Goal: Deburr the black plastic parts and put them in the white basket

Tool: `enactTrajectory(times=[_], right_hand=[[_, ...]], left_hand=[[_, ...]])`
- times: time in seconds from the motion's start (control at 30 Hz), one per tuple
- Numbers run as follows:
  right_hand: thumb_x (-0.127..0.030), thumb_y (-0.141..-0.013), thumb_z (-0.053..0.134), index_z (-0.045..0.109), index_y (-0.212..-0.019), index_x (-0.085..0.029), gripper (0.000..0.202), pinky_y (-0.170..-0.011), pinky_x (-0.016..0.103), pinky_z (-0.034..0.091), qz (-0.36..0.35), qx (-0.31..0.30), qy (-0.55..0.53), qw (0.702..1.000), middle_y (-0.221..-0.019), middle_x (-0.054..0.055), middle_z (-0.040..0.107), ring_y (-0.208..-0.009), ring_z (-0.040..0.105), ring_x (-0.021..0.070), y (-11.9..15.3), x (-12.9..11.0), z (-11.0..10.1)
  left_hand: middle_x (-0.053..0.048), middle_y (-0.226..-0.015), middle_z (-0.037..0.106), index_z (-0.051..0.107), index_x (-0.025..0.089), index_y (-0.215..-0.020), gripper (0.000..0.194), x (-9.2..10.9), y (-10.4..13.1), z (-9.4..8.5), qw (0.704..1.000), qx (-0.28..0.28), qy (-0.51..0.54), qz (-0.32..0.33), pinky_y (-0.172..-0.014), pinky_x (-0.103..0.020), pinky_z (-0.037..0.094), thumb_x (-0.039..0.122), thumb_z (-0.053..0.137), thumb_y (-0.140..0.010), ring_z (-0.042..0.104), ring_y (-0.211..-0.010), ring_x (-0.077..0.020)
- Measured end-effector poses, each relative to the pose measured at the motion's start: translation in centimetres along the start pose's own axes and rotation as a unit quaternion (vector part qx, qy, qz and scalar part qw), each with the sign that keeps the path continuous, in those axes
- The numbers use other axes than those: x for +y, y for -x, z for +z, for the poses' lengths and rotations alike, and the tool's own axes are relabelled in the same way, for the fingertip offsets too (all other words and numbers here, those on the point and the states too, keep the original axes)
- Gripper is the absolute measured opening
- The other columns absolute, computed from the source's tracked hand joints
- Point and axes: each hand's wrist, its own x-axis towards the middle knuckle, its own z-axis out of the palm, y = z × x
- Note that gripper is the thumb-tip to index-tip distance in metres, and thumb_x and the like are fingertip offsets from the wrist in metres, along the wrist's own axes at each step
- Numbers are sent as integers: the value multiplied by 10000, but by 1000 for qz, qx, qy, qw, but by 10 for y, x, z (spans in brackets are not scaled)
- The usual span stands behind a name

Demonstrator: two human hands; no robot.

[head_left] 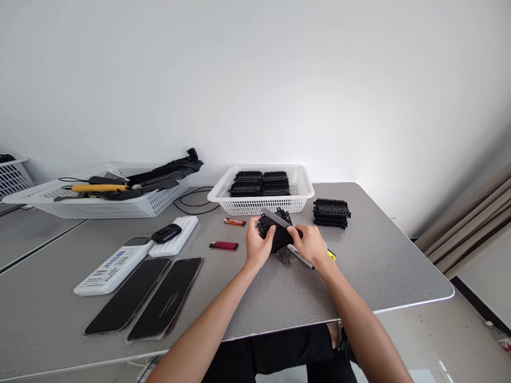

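Observation:
My left hand (258, 242) is closed around the left side of a black plastic part (281, 239) with toothed edges, holding it tilted above the table. My right hand (309, 242) grips a flat grey metal blade (276, 217), which lies across the top of the black part. The blade's handle is hidden in my fingers. Beneath my hands lie a white printed strip-like item (300, 256), a small heap of dark scraps (285, 256) and a yellow-ended object (331, 255) partly covered by my right wrist.
Similar black parts (261, 183) fill a white basket (263, 204) behind my hands, and more are stacked (331, 213) to the right. Two lighters (223, 245), two phones (165, 300) and white power banks (114, 266) lie left. A tool basket (154, 206) stands farther left.

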Motion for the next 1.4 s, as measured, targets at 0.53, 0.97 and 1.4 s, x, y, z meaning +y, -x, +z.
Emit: enactTrajectory(times=[0.53, 0.97, 1.4], right_hand=[[-465, -1006, 430, 653, -719, -207, 445, -561, 288, 221, 43, 10, 15, 999, -694, 72, 639, -688, 567, 191, 1, -3, -4], [-473, -1006, 430, 658, -741, -213, 435, -570, 279, 235, 19, 10, 8, 1000, -689, 62, 643, -681, 572, 189, 2, -1, -3], [-474, -1002, 422, 598, -689, -208, 446, -552, 271, 225, -3, -2, -11, 1000, -654, 48, 617, -645, 552, 173, 4, -4, -2]], left_hand=[[-44, -892, 645, 566, 207, -977, 421, -4, -3, -2, 1000, 17, 14, -20, -781, -273, 454, 294, 826, -657, 622, -846, -200], [-35, -871, 631, 571, 208, -958, 402, 2, -4, -1, 999, 26, 16, -17, -758, -273, 458, 274, 823, -651, 617, -820, -196], [-37, -904, 633, 538, 217, -984, 353, 8, 0, 1, 999, 19, -21, 17, -751, -269, 468, 318, 763, -731, 623, -833, -188]])
